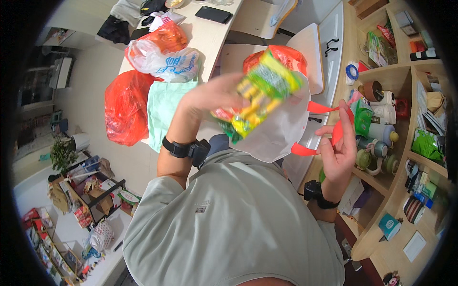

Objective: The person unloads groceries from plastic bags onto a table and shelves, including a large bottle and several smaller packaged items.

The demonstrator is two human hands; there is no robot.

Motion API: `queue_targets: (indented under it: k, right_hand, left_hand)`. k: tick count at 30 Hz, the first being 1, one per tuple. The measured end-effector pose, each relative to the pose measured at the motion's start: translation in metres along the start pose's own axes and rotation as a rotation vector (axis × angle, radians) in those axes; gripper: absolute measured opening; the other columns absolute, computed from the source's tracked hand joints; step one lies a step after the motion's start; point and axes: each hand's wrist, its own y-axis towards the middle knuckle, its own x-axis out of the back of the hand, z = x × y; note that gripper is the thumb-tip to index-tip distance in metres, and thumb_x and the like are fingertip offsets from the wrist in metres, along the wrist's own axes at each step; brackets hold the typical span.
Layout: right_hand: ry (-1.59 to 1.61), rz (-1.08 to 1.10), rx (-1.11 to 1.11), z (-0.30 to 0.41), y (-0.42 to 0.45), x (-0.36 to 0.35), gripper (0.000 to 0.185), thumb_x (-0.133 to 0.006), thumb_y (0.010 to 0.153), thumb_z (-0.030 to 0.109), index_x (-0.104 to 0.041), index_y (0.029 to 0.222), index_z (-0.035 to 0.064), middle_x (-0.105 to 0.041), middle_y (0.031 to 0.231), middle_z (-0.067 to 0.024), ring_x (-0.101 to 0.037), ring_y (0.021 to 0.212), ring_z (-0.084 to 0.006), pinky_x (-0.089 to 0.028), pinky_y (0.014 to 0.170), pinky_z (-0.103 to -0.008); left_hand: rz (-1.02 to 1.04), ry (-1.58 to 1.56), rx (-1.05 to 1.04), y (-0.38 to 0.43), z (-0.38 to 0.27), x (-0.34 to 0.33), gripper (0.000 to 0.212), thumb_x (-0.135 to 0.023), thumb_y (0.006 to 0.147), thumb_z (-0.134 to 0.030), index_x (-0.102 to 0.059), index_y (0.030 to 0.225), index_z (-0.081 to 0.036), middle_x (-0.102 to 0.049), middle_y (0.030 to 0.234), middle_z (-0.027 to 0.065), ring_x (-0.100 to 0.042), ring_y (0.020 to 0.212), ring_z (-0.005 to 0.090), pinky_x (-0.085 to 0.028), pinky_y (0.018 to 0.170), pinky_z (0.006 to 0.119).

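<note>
A yellow and green plastic snack packet [264,93], blurred, is gripped in my left hand [218,93]. It overlaps the mouth of a white bag [275,132] with red strap handles. My right hand [338,150] holds the red handle [337,130] looped about its fingers, to the right of the bag. What lies inside the bag is hidden. A pale green bag [166,107] rests on the table edge, left of my left forearm. Behind the packet, a red plastic bag [290,59] sits on a chair.
On the light wood table [211,39] are a phone [213,14], a red plastic bag [125,107] and a white plastic bag [168,62]. Wooden shelves [393,75] with bottles [381,134] stand close on my right. A chair [304,57] is ahead.
</note>
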Motion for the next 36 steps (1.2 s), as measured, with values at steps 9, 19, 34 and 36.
queue_targets:
  k: [9, 19, 34, 36]
  right_hand:
    - [0.008, 0.098, -0.114, 0.042, -0.045, -0.007, 0.068, -0.043, 0.076, -0.012, -0.032, 0.143, -0.0097, -0.042, 0.145, -0.0207, -0.062, 0.081, -0.0118, -0.049, 0.053, -0.0193]
    - [0.115, -0.13, -0.265, 0.047, -0.099, -0.021, 0.07, -0.045, 0.074, -0.012, -0.035, 0.143, -0.0076, -0.05, 0.135, -0.0171, -0.061, 0.08, -0.0103, -0.049, 0.051, -0.0189]
    - [0.233, -0.071, -0.322, 0.066, -0.099, -0.091, 0.075, -0.049, 0.073, -0.01, -0.032, 0.145, -0.0042, -0.034, 0.15, -0.0221, -0.063, 0.084, -0.0158, -0.05, 0.049, -0.0195]
    - [0.255, -0.066, -0.278, 0.061, -0.098, -0.085, 0.077, -0.048, 0.07, -0.01, -0.031, 0.146, -0.0041, -0.035, 0.148, -0.0241, -0.063, 0.084, -0.0172, -0.051, 0.047, -0.0196]
  left_hand:
    - [-0.117, 0.194, 0.555, 0.084, 0.182, -0.063, 0.031, -0.072, 0.083, -0.019, -0.063, 0.103, 0.004, -0.066, 0.085, 0.0077, -0.063, 0.065, 0.0107, -0.05, 0.052, 0.021]
    - [0.075, 0.137, 0.68, 0.052, 0.293, -0.035, 0.047, -0.07, 0.081, -0.033, -0.066, 0.107, 0.006, -0.069, 0.102, 0.0182, -0.068, 0.091, 0.0264, -0.053, 0.078, 0.036]
    - [0.091, 0.152, 0.646, -0.01, 0.312, 0.007, 0.048, -0.067, 0.083, -0.035, -0.066, 0.109, 0.006, -0.068, 0.104, 0.0193, -0.067, 0.094, 0.0277, -0.052, 0.081, 0.037]
    - [0.091, 0.154, 0.642, -0.017, 0.314, 0.006, 0.049, -0.067, 0.083, -0.035, -0.066, 0.109, 0.006, -0.068, 0.104, 0.0194, -0.067, 0.094, 0.0279, -0.052, 0.082, 0.037]
